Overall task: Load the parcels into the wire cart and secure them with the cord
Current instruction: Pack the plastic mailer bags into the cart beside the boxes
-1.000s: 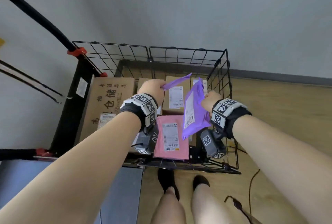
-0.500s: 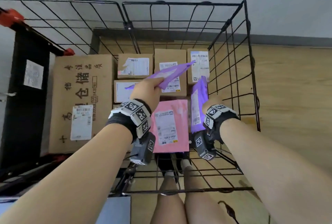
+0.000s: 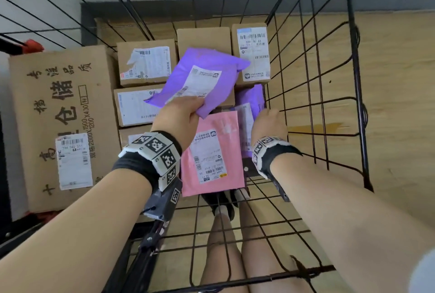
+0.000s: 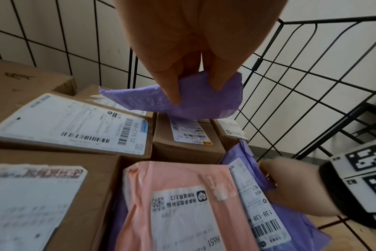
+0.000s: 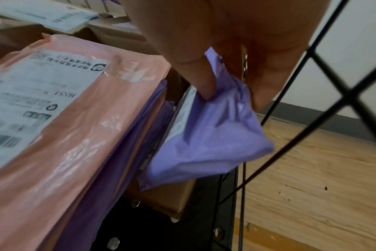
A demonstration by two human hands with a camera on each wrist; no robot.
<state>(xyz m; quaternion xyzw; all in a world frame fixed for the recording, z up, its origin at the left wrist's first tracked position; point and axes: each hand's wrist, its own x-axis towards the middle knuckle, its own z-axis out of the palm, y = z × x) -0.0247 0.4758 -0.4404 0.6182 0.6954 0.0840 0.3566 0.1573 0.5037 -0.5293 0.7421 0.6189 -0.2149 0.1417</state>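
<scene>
My left hand (image 3: 181, 114) pinches a purple mailer bag (image 3: 202, 81) by its near corner and holds it flat above the cardboard boxes in the wire cart (image 3: 353, 95); the same purple mailer bag (image 4: 182, 103) hangs from my fingers in the left wrist view. My right hand (image 3: 268, 123) grips a second purple mailer (image 3: 250, 104) on edge, between the pink mailer (image 3: 214, 151) and the cart's right wire wall. That second purple mailer (image 5: 206, 135) is bunched between thumb and fingers. No cord is in view.
A large brown carton (image 3: 61, 123) lies along the cart's left side. Several small labelled boxes (image 3: 146, 64) fill the far half. Wire walls rise on all sides. Wooden floor (image 3: 395, 81) lies to the right, and my legs (image 3: 226, 257) show through the near mesh.
The view has closed in on the cart. My left hand turned its purple mailer flat, label up. My right hand lowered its mailer deeper beside the pink one.
</scene>
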